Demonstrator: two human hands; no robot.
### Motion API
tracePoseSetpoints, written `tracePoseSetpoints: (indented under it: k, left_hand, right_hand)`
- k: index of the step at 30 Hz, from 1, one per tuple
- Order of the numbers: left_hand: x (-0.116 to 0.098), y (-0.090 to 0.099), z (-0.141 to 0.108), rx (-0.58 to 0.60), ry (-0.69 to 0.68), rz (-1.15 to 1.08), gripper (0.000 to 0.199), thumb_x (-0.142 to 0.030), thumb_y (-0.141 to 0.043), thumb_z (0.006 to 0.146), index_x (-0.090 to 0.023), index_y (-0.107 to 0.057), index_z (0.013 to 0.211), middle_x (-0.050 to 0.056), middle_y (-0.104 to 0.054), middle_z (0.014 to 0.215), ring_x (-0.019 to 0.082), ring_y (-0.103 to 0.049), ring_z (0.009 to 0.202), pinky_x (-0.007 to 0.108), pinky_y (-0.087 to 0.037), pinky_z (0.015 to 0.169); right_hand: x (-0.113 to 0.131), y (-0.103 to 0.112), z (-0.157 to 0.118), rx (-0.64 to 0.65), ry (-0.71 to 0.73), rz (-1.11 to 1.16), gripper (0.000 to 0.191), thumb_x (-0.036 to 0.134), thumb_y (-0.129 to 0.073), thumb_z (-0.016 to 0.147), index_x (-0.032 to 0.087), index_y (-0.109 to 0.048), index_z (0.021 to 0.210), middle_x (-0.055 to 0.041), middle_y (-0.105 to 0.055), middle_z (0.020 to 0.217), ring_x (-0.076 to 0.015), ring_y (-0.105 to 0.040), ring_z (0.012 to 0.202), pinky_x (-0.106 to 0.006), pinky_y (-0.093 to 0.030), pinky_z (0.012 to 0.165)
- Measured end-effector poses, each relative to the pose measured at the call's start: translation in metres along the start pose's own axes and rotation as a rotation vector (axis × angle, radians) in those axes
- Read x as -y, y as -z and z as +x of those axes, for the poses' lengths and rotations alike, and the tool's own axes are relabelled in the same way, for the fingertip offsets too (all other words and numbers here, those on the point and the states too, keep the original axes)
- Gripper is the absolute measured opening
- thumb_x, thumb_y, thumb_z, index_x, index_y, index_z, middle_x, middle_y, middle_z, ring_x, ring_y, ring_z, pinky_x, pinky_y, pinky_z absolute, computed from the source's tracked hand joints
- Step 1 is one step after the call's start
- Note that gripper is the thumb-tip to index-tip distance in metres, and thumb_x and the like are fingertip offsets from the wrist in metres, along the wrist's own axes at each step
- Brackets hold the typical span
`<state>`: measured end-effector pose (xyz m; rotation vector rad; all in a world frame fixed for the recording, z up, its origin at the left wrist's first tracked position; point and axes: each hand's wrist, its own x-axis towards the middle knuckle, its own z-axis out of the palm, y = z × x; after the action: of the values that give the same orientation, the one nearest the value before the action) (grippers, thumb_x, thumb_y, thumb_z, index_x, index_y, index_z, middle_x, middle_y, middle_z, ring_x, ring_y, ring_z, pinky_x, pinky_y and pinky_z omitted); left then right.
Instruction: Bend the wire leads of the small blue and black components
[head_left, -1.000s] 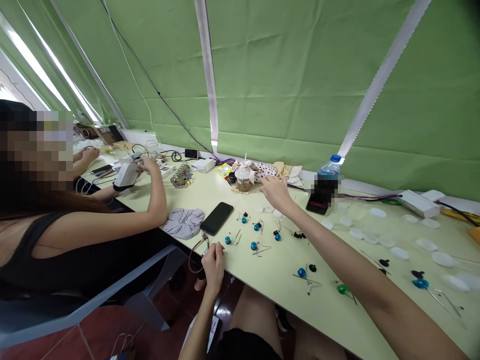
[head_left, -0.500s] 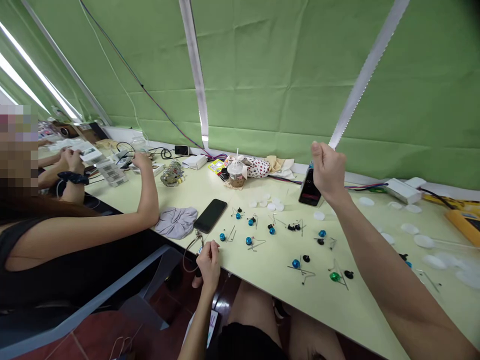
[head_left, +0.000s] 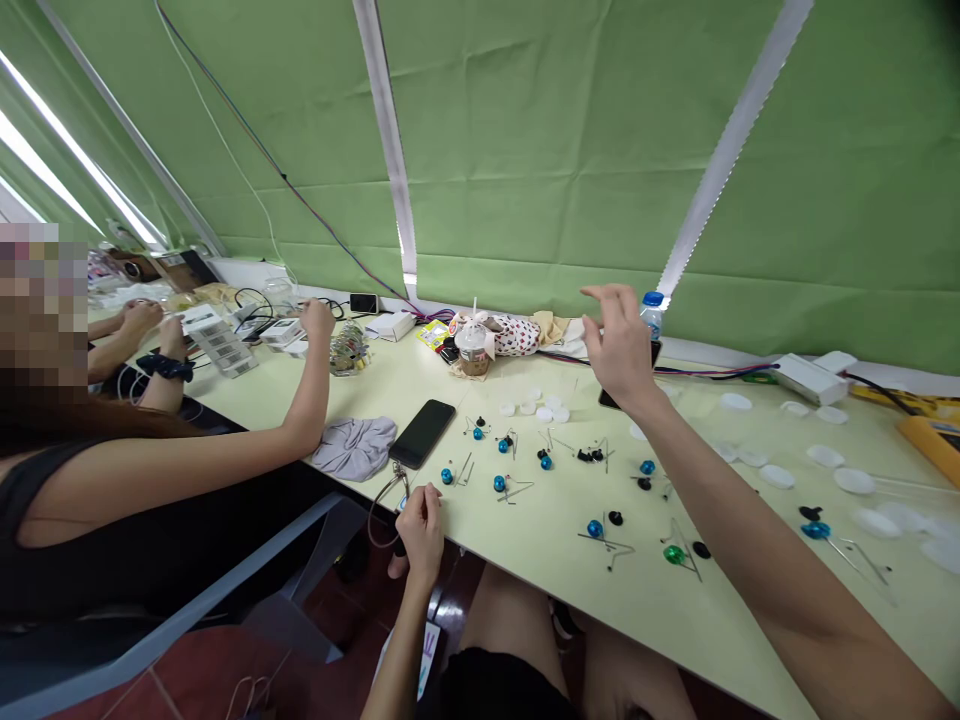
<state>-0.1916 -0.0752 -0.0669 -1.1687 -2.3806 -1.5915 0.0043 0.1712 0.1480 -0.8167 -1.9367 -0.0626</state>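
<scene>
Pale green worktop (head_left: 525, 570) runs left to right, back edge against a green blind (head_left: 525, 150). Co-worker sits along the near-left edge, bare arm (head_left: 225, 455) reaching in, one hand (head_left: 317, 318) at a cluster of cables and white packs, the other hand (head_left: 172, 338) nearer the left end, dark scrunchie on that wrist. Another person's hand (head_left: 140, 316) sits beyond, far left.

Middle of the worktop: grey cloth (head_left: 354, 448) and black smartphone (head_left: 421, 433) near the front edge. Right of those, scattered wire pieces with blue beads (head_left: 499, 483) and one green bead (head_left: 674, 554), plus small black parts (head_left: 615, 517). White plastic discs (head_left: 778, 476) spread toward the right end. Plastic cup (head_left: 474, 352) near the back edge.

Right hand (head_left: 619, 345) is up in the air near the back edge, fingers spread, thumb apart, nothing visibly held. Just under it: dark phone (head_left: 607, 399), water bottle (head_left: 653, 315) just beside.

Left hand (head_left: 420, 530) is at the front edge, fingers curled together, touching the end of a wire loop (head_left: 382, 515). Can't tell if it's clamped on anything.
</scene>
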Motion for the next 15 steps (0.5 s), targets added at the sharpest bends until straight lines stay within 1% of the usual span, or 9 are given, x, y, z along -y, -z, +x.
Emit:
tracePoseSetpoints:
  k: [2,6,12,15]
  left_hand:
    - [0.001,0.0,0.0,0.002,-0.009,0.005,0.03,-0.031,-0.038,0.095,-0.02,-0.053,0.071,0.0,-0.053,0.063,0.014,-0.05,0.059,0.024,-0.037,0.06]
    - [0.003,-0.002,0.0,-0.023,-0.035,0.001,0.029,-0.03,-0.04,0.094,-0.019,-0.055,0.072,-0.001,-0.055,0.063,0.013,-0.052,0.059,0.024,-0.038,0.061]
    - [0.006,-0.005,0.001,-0.066,-0.074,-0.01,0.029,-0.029,-0.044,0.094,-0.018,-0.056,0.07,-0.001,-0.056,0.062,0.012,-0.051,0.057,0.022,-0.037,0.06]
    - [0.007,-0.006,0.001,-0.076,-0.079,0.002,0.029,-0.029,-0.044,0.094,-0.017,-0.056,0.069,-0.001,-0.057,0.062,0.011,-0.052,0.057,0.022,-0.037,0.06]
  right_hand:
    - [0.001,-0.001,0.0,0.05,-0.001,0.013,0.036,0.021,-0.038,0.092,0.02,-0.048,0.127,-0.0143,-0.045,0.128,-0.0206,-0.06,0.085,-0.036,-0.049,0.07]
    - [-0.001,-0.005,0.001,0.13,-0.002,0.02,0.035,0.021,-0.037,0.092,0.02,-0.05,0.125,-0.0143,-0.043,0.127,-0.0224,-0.061,0.087,-0.038,-0.051,0.075]
    - [-0.011,-0.013,0.0,0.238,0.027,-0.034,0.033,0.021,-0.043,0.089,0.019,-0.054,0.12,-0.0134,-0.048,0.12,-0.0263,-0.059,0.092,-0.041,-0.049,0.079]
    - [-0.017,-0.023,0.0,0.3,0.068,-0.049,0.032,0.019,-0.046,0.088,0.018,-0.056,0.119,-0.013,-0.051,0.115,-0.0283,-0.056,0.1,-0.041,-0.047,0.083]
